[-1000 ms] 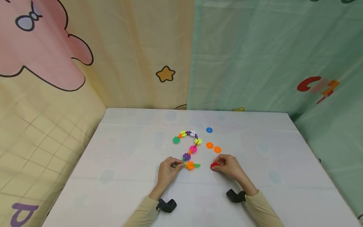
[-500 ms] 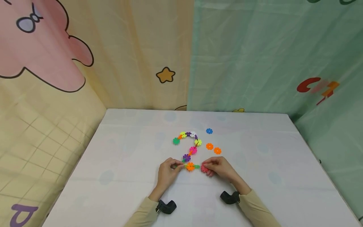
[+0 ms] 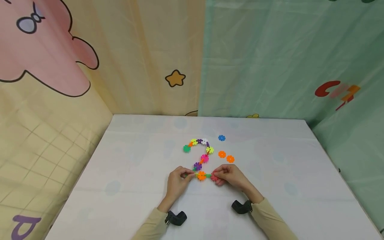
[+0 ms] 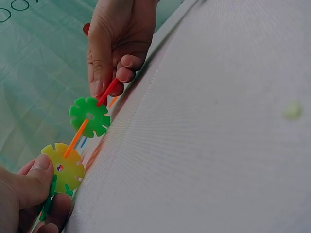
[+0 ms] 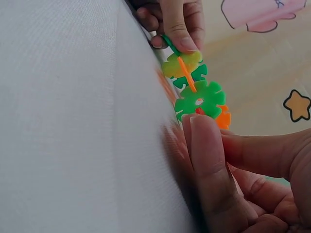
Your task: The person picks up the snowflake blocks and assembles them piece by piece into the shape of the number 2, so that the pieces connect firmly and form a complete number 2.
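Note:
A chain of interlocking snowflake discs in several colours curves over the table like a figure 2. My left hand (image 3: pixel 177 181) pinches its lower left corner, thumb on the yellow disc (image 4: pixel 63 167). Beyond that come an orange disc (image 3: pixel 201 176) and an upright green disc (image 4: pixel 90 116). My right hand (image 3: pixel 234 176) pinches a red disc (image 3: pixel 214 177) between thumb and fingers. In the left wrist view the red disc's edge meets the rim slots of the green disc. Seen from the right wrist, my fingertips hide most of the red disc.
Two loose orange discs (image 3: pixel 222 154) and a blue disc (image 3: pixel 221 138) lie right of the chain on the white table (image 3: pixel 135 200). A green disc (image 3: pixel 187 148) ends the chain's top left. Patterned curtains (image 3: pixel 255 60) stand behind the table.
My right hand has moved left, bringing the red disc up against the green disc at the chain's right end. The left hand has kept its hold in the same place.

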Motion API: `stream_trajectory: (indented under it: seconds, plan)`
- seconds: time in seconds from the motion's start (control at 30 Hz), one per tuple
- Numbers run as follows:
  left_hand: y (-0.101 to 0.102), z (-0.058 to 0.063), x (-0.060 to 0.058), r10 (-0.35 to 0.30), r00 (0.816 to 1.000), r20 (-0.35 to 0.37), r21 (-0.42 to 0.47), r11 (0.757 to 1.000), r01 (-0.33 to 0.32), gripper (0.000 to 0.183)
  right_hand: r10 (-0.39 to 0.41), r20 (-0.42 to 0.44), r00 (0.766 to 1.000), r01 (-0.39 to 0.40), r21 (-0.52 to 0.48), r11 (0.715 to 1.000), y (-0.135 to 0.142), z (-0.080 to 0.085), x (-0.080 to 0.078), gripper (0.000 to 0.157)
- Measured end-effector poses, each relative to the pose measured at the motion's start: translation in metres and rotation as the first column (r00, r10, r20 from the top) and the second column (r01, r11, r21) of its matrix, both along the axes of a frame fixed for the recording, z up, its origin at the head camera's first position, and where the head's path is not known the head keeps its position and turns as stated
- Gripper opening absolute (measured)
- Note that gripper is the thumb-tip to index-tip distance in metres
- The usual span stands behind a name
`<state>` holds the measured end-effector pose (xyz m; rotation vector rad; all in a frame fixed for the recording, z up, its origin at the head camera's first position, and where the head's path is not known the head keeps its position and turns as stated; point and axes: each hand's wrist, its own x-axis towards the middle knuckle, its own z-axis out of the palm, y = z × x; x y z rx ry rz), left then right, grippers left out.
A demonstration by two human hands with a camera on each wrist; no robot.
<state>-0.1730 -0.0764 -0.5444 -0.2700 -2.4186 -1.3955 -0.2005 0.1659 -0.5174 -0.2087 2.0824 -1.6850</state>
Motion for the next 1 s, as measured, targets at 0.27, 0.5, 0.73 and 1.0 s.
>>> stream_trajectory:
  seconds: [0.27,0.5,0.73,1.0]
  plan:
    - [-0.001,0.000,0.004,-0.005,1.000,0.017,0.033,0.999,0.004,0.006,-0.010,0.025,1.000,0.012,-0.044,0.999,-0.004,-0.003,0.006,0.018]
    - [0.000,0.001,0.002,-0.012,1.000,-0.009,0.044,0.999,0.013,0.006,-0.051,0.012,0.999,0.052,-0.072,0.996,-0.007,-0.002,0.009,0.014]
    - [0.000,0.002,-0.004,-0.004,1.000,-0.028,0.044,0.999,0.005,0.006,-0.073,0.013,0.997,0.074,-0.090,0.993,-0.010,0.000,0.004,0.013]
    - [-0.002,0.003,-0.003,0.000,1.000,0.025,0.053,0.999,-0.002,0.006,-0.106,0.032,0.994,0.108,-0.085,0.990,-0.015,-0.003,0.008,0.016]
